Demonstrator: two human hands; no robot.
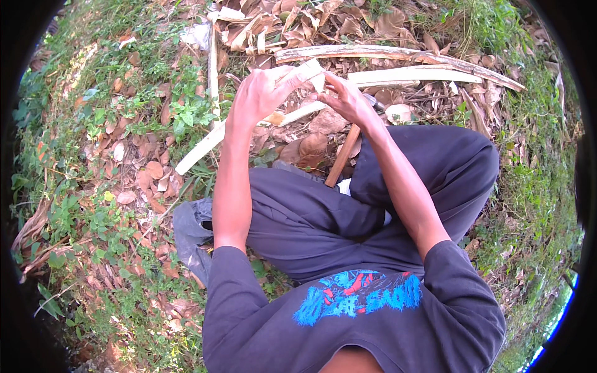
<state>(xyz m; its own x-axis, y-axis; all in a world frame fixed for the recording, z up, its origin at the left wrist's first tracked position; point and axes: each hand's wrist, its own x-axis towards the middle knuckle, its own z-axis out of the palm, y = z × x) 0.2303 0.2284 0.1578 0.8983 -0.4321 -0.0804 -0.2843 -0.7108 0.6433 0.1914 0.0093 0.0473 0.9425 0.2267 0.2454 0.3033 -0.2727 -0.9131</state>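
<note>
Out in front of my crossed legs, both hands meet around a small pale piece of wood (317, 76). My left hand (262, 92) is closed on it, thumb and fingers reaching along its left side. From the right, my right hand (348, 101) holds its edge with bent fingertips and thumb. Below the right hand, a brown wooden handle (343, 156) slants up from my lap; the head of that tool is mostly hidden by my hand and knee. A pale split strip (202, 147) lies on the ground under my hands, running out to the left.
Beyond my hands lie a long bark-edged strip (398, 53) and a pale strip (413, 75). A thin upright stick (213, 68) is at the left. Dry leaves (313, 146) and green plants (186, 115) cover the ground. A dark grey cloth or bag (194, 233) rests beside my left leg.
</note>
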